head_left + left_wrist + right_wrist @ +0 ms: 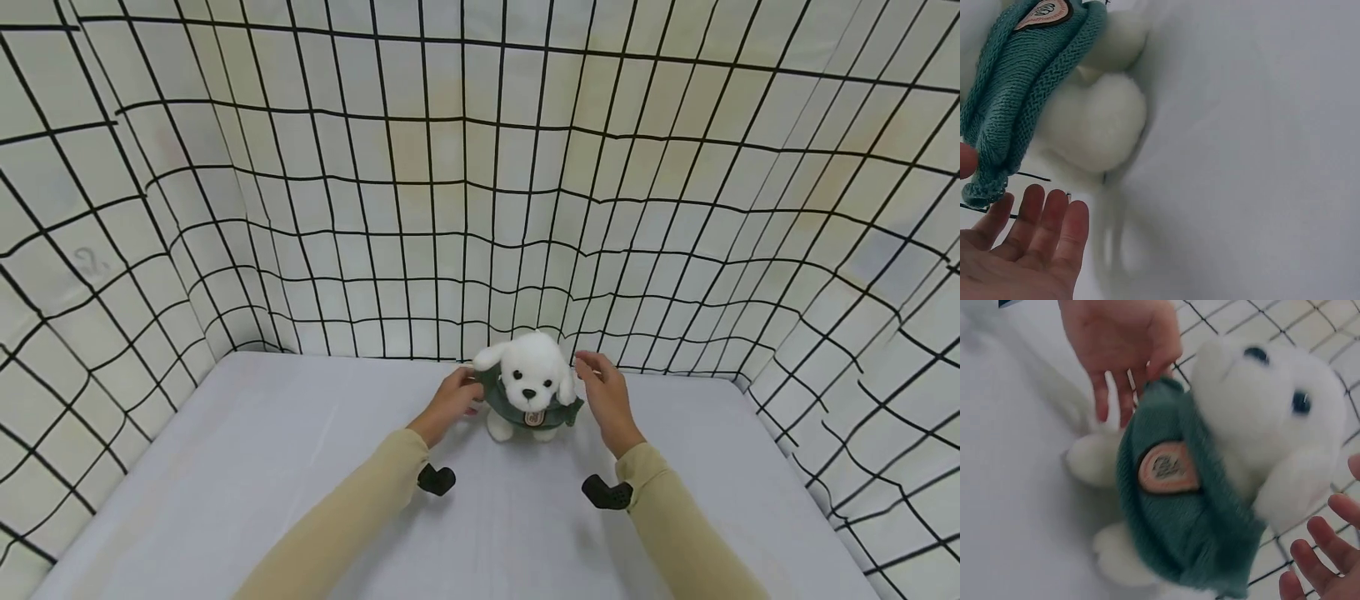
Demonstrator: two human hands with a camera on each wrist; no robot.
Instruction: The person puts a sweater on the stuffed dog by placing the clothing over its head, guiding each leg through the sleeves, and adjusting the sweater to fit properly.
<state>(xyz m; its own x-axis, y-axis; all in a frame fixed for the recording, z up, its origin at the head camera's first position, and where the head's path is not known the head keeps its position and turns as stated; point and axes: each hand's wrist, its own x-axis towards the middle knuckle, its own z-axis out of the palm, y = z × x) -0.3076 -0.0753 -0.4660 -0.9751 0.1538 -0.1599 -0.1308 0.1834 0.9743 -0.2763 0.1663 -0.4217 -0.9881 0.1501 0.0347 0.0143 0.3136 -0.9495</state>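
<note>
A white plush dog (528, 367) stands upright near the back of the white surface, facing me. It wears a green knitted sweater (1166, 475) with a pinkish badge (1168, 467) on the chest. My left hand (452, 402) is at the sleeve on the left side of the view, pinching its end between thumb and index finger; the other fingers (1066, 240) extend loosely below. Beside the dog's ear (1294, 487) on the other side, my right hand (606, 396) has spread, relaxed fingers and holds nothing. Part of the dog's head is cut off in the left wrist view.
A black wire grid (465, 175) over pale panels encloses the back and both sides of the white surface (300, 433). Its back wall stands close behind the dog. Black wrist devices (607, 492) stick out below both wrists.
</note>
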